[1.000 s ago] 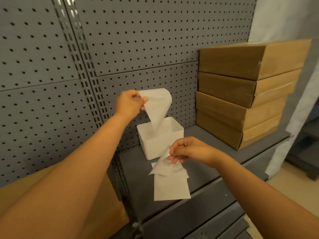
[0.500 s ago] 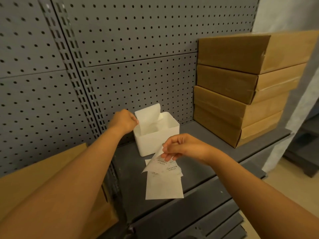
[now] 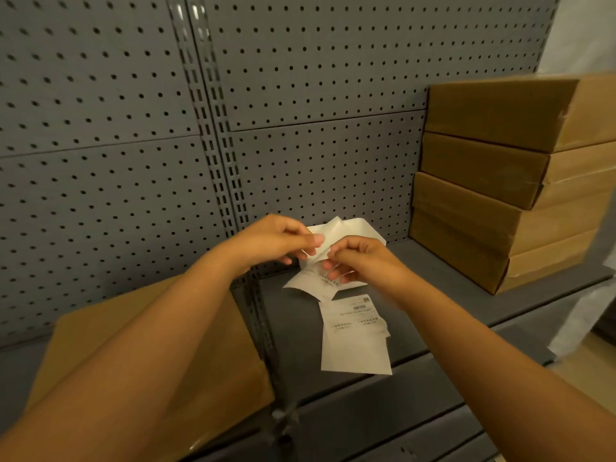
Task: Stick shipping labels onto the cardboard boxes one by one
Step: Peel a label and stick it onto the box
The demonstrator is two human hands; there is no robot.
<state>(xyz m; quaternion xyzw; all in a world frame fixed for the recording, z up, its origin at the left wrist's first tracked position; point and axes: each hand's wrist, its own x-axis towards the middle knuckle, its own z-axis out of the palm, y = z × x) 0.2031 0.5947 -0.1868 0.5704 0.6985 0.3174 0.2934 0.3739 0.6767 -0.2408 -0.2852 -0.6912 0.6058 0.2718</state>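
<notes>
Your left hand (image 3: 283, 240) and right hand (image 3: 358, 261) meet at the middle of the frame, both pinching the same shipping label (image 3: 308, 281). The left fingertips grip a curled upper edge of the thin white paper, and the right fingers pinch it just beside them, with the printed part hanging below toward the shelf (image 3: 433, 288). It looks as if you are parting the label from its backing, though the blur hides the seam.

This paper is light, limp and curls readily, so it will fold onto itself if you let the loose end swing. Hold it by a corner or along one edge, with as little finger on the sticky side as you can manage. Once peeled, the adhesive face will likely grab whatever it touches, so keep it taut between both hands.

More labels (image 3: 355, 341) lie flat on the shelf just below your hands. The white bin (image 3: 363, 228) sits behind your hands, mostly hidden. A stack of cardboard boxes (image 3: 506, 181) stands at the right of the frame, well apart from your hands. Another cardboard box (image 3: 110, 331) lies at the lower left, partly under your left forearm; its flat, stiff top looks like the nearest face to press the label on.
</notes>
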